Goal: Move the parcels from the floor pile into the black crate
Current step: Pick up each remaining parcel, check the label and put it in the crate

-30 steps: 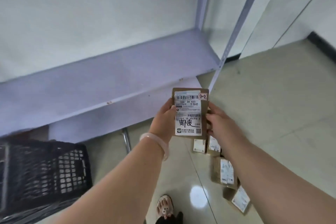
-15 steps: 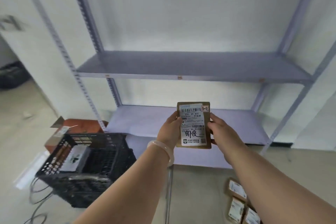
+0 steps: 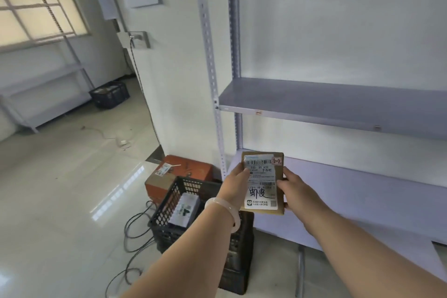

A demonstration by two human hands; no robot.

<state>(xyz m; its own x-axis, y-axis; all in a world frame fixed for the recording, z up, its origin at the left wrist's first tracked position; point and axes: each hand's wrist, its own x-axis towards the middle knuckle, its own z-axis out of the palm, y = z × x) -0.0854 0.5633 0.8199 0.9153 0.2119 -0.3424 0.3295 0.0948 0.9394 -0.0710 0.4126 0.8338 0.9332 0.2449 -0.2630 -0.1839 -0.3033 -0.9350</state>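
Observation:
A small brown cardboard parcel with a white shipping label is held upright in front of me. My left hand grips its left edge and my right hand grips its right edge. Below and to the left stands the black crate on the floor, with a white-and-green package lying inside it. My left forearm, with a pale bangle on the wrist, crosses over the crate's right part and hides it. The floor pile is out of view.
A grey metal shelf rack fills the right side, its lowest board just behind the parcel. An orange-brown carton sits behind the crate. Black cables loop on the glossy floor at the left. Another black crate stands far back.
The view has swung left, from the pile on the floor to the crate. Both hands kept the parcel upright, and it now hangs close above the crate's right side.

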